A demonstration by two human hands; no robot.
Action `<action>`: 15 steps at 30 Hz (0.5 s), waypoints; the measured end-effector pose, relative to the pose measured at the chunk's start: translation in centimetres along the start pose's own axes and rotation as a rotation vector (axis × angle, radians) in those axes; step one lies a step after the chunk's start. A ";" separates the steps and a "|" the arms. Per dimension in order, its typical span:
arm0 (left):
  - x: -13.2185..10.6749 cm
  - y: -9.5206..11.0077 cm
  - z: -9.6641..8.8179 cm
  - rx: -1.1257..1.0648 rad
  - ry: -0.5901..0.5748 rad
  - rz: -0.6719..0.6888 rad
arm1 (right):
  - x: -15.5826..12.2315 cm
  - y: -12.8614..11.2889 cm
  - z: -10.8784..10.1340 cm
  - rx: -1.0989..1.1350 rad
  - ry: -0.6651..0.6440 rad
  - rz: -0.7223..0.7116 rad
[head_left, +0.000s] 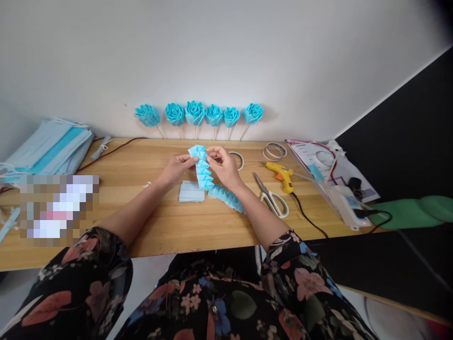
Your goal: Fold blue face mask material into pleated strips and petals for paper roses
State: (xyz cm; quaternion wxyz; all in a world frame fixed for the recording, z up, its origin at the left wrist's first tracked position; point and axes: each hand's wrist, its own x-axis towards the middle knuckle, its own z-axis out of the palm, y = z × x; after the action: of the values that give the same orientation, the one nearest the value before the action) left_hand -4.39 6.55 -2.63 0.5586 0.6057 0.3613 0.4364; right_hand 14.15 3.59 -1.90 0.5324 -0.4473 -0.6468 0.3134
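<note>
Between my two hands hangs a light blue pleated strip (203, 171) with pointed folds along its right edge. My left hand (179, 166) pinches its upper left side, and my right hand (224, 165) pinches the upper right side. The strip's lower part trails onto the table and runs partly behind my right forearm. A small stack of pale blue cut pieces (191, 191) lies just below my left hand. Scissors with white handles (269, 196) rest to the right of my right forearm, and a yellow glue gun (281, 174) lies beyond them.
Several blue folded flowers on sticks (195, 113) lean on the wall behind the wooden table (152, 236). Blue face masks (53, 146) are piled at left. Tape rolls (274, 151), papers (329, 165) and a white power strip (348, 208) are at right; the glue gun's black cord crosses the front edge.
</note>
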 end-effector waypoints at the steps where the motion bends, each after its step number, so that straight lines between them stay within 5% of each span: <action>1: -0.1 0.2 0.1 0.014 0.015 -0.005 | 0.1 0.1 0.0 0.008 -0.008 0.011; 15: -0.1 0.5 0.4 0.087 0.108 0.064 | 0.2 0.9 -0.3 0.191 -0.079 0.140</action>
State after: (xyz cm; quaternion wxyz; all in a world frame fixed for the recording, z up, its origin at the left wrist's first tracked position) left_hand -4.12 6.28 -2.16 0.4974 0.6162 0.3898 0.4701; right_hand 14.64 4.07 -2.51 0.5235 -0.4260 -0.6016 0.4272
